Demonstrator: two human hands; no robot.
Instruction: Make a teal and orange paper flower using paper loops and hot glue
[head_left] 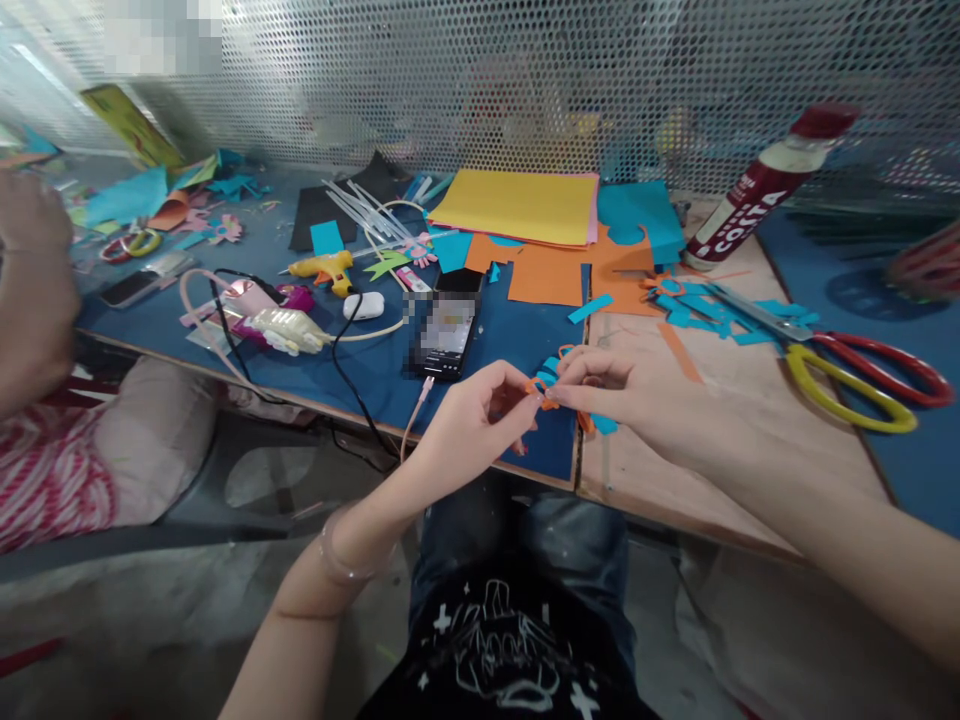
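My left hand [480, 420] and my right hand [622, 395] meet above the table's front edge, thumbs and forefingers pinched together. Between the fingertips is a small orange paper strip [541, 392], which looks curled. Right behind it lie blue paper pieces [551, 368], and more orange and blue bits show under my right hand. A black phone [448, 330] with a lit screen rests just beyond my left hand. Orange paper sheets [545, 277] with cut edges spread out behind my hands. To the right, large scissors [817, 345] with red and yellow handles lie partly over blue paper strips [690, 312].
A Costa bottle [742, 200] stands at the back right. Yellow paper [517, 203] is stacked by the mesh panel. Left of the phone are a yellow glue gun [322, 268], clear glue sticks [367, 215], a white earbud case [364, 306] and cables. A person's arm [34, 290] is at far left.
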